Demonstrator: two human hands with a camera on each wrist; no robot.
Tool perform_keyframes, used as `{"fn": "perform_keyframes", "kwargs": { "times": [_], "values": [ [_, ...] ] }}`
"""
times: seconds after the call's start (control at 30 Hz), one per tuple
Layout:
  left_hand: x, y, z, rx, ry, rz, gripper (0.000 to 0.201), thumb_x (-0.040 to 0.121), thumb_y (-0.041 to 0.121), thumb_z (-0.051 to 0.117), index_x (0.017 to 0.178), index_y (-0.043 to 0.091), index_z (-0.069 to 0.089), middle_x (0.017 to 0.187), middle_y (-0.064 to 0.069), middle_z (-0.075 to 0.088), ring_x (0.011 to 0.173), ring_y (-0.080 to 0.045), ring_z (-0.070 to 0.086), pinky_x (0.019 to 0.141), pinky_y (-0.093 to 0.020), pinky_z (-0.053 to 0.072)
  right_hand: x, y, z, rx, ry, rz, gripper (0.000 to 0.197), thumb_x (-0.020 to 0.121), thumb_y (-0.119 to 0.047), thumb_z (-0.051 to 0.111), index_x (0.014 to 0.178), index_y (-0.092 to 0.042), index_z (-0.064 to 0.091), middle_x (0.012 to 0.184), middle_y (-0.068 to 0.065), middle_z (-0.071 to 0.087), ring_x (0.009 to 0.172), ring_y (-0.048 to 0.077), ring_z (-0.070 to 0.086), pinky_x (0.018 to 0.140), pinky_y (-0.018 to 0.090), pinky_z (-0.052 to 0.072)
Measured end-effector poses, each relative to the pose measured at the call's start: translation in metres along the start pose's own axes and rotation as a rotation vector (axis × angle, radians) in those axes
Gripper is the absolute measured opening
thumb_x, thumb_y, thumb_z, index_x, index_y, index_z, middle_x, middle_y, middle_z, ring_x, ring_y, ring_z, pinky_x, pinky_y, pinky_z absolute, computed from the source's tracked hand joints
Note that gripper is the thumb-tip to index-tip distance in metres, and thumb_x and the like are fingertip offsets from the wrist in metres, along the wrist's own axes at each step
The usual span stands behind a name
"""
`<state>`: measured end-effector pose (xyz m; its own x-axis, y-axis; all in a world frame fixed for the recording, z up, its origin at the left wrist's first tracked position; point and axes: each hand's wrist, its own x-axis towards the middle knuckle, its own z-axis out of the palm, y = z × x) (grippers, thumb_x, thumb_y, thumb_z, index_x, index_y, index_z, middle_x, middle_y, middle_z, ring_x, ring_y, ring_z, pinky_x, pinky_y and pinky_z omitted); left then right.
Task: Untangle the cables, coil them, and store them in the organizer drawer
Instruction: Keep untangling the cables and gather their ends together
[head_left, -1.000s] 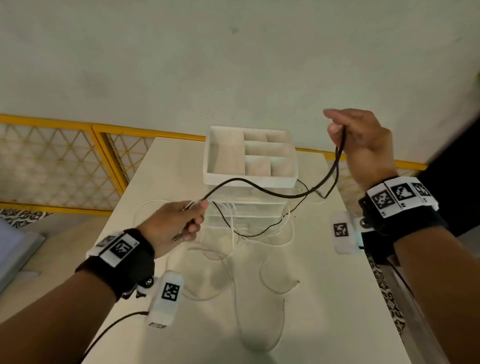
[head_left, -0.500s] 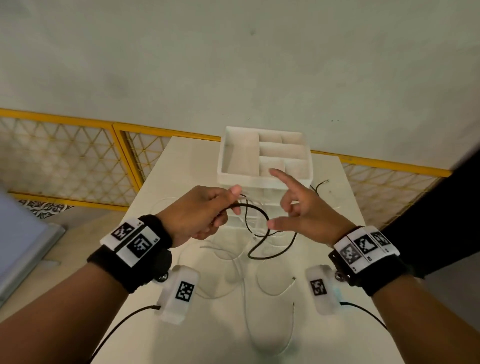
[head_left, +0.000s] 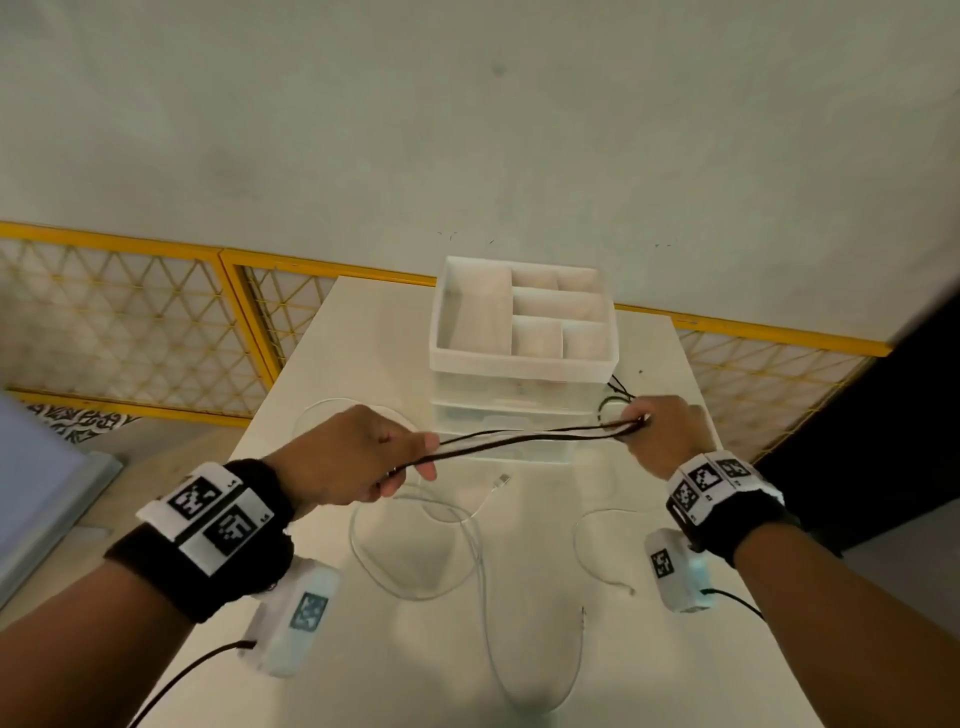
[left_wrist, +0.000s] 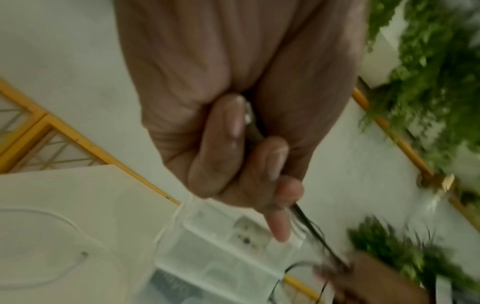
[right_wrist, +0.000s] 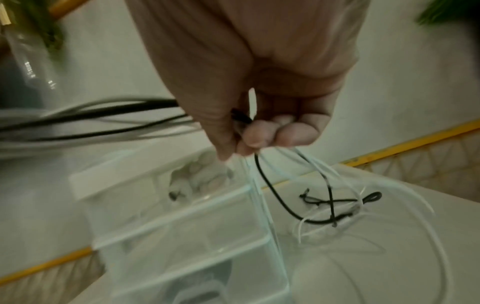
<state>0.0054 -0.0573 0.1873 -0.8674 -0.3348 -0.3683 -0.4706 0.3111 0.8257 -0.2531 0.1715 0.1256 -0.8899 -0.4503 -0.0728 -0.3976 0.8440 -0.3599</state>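
A black cable (head_left: 524, 439) is stretched in two strands between my hands, just in front of the organizer (head_left: 519, 364). My left hand (head_left: 363, 457) grips one end of the loop, its fingers (left_wrist: 249, 164) curled round the cable and a metal plug (left_wrist: 248, 115). My right hand (head_left: 660, 431) pinches the other end beside the organizer's right corner, its fingertips (right_wrist: 259, 133) closed on the black cable (right_wrist: 103, 115). The cable's tail (right_wrist: 324, 205) hangs to the table behind. White cables (head_left: 467, 545) lie loose on the table (head_left: 363, 322) below.
The organizer's top tray (head_left: 602, 364) has several compartments, with clear drawers (right_wrist: 197, 246) below. A yellow mesh fence (head_left: 130, 322) runs behind the table. A white plug end (head_left: 503, 479) lies between my hands. Green plants (left_wrist: 428, 82) show beyond the fence.
My hands met half a second ago with the cable in a slack loop. They have since moved apart, pulling the doubled black cable taut between them.
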Motion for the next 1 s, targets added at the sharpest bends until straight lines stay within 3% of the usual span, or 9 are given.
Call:
{"fn": "perform_keyframes", "kwargs": {
  "times": [0.2, 0.3, 0.4, 0.47, 0.57, 0.63, 0.7, 0.87, 1.0],
  "values": [
    [0.010, -0.020, 0.020, 0.232, -0.103, -0.034, 0.038, 0.096, 0.049, 0.054, 0.092, 0.020, 0.079, 0.049, 0.006, 0.054, 0.044, -0.010, 0.045, 0.052, -0.015, 0.039, 0.005, -0.004, -0.023, 0.278, 0.379, -0.012, 0.034, 0.084, -0.004, 0.058, 0.108, -0.021, 0.075, 0.102, 0.010, 0.077, 0.098, 0.032, 0.068, 0.080, 0.018, 0.038],
    [0.012, -0.026, 0.022, 0.147, -0.109, -0.032, 0.044, 0.091, 0.047, 0.063, 0.082, 0.004, 0.068, 0.052, 0.004, 0.048, 0.043, -0.009, 0.040, 0.043, -0.012, 0.032, 0.003, 0.008, -0.016, 0.153, 0.020, 0.132, 0.071, 0.090, -0.015, 0.062, 0.154, -0.023, 0.032, 0.143, 0.017, 0.055, 0.128, 0.037, 0.053, 0.102, 0.036, 0.044],
    [0.012, -0.030, 0.020, 0.159, -0.041, -0.043, 0.037, 0.086, 0.041, 0.073, 0.069, 0.010, 0.060, 0.051, 0.004, 0.048, 0.041, -0.007, 0.040, 0.041, -0.014, 0.031, -0.005, 0.019, -0.004, 0.102, -0.221, 0.219, 0.098, 0.088, -0.020, 0.065, 0.159, -0.027, -0.002, 0.157, 0.020, 0.033, 0.136, 0.039, 0.045, 0.104, 0.042, 0.043],
    [0.015, -0.031, 0.020, 0.008, 0.037, -0.097, 0.033, 0.090, 0.036, 0.068, 0.070, 0.011, 0.060, 0.053, 0.002, 0.047, 0.041, -0.008, 0.036, 0.039, -0.018, 0.025, -0.014, 0.016, 0.004, 0.123, -0.143, 0.174, 0.080, 0.087, -0.024, 0.065, 0.155, -0.025, 0.023, 0.148, 0.015, 0.046, 0.131, 0.036, 0.050, 0.103, 0.042, 0.045],
    [0.019, -0.024, 0.020, -0.290, 0.140, -0.133, 0.036, 0.095, 0.038, 0.061, 0.070, 0.013, 0.051, 0.059, 0.000, 0.046, 0.043, -0.009, 0.034, 0.040, -0.021, 0.023, -0.040, 0.001, 0.021, 0.219, 0.114, 0.038, 0.025, 0.086, -0.024, 0.064, 0.111, -0.023, 0.063, 0.108, 0.001, 0.067, 0.099, 0.024, 0.064, 0.085, 0.035, 0.051],
    [0.022, -0.015, 0.018, -0.485, 0.181, -0.146, 0.038, 0.096, 0.044, 0.057, 0.072, 0.015, 0.049, 0.061, -0.001, 0.048, 0.043, -0.011, 0.037, 0.040, -0.022, 0.028, -0.059, -0.010, 0.039, 0.239, 0.092, -0.165, 0.006, 0.082, -0.033, 0.062, 0.077, -0.031, 0.062, 0.075, -0.012, 0.065, 0.072, 0.014, 0.063, 0.070, 0.031, 0.051],
    [0.024, -0.003, 0.015, -0.662, 0.182, -0.153, 0.038, 0.099, 0.045, 0.050, 0.076, 0.016, 0.049, 0.060, 0.000, 0.049, 0.043, -0.013, 0.038, 0.041, -0.024, 0.031, -0.074, -0.017, 0.062, 0.181, -0.145, -0.293, 0.026, 0.079, -0.051, 0.055, 0.059, -0.034, 0.052, 0.058, -0.013, 0.057, 0.060, 0.010, 0.058, 0.064, 0.030, 0.051],
    [0.019, 0.023, 0.016, -0.732, 0.110, 0.033, 0.027, 0.099, 0.030, 0.056, 0.077, 0.016, 0.049, 0.064, 0.000, 0.046, 0.046, -0.010, 0.038, 0.041, -0.021, 0.033, -0.102, -0.038, 0.121, -0.206, -0.602, -0.216, 0.056, 0.076, -0.080, 0.054, 0.076, -0.024, 0.058, 0.085, 0.001, 0.061, 0.082, 0.023, 0.060, 0.079, 0.035, 0.049],
    [0.015, 0.025, 0.019, -0.595, 0.204, 0.088, 0.026, 0.095, 0.028, 0.063, 0.079, 0.008, 0.057, 0.074, -0.006, 0.058, 0.046, -0.010, 0.041, 0.039, -0.019, 0.031, -0.118, -0.050, 0.149, -0.336, -0.649, -0.219, 0.037, 0.086, -0.042, 0.057, 0.114, -0.018, 0.061, 0.127, 0.010, 0.058, 0.115, 0.034, 0.059, 0.096, 0.040, 0.047]
  ]
}}
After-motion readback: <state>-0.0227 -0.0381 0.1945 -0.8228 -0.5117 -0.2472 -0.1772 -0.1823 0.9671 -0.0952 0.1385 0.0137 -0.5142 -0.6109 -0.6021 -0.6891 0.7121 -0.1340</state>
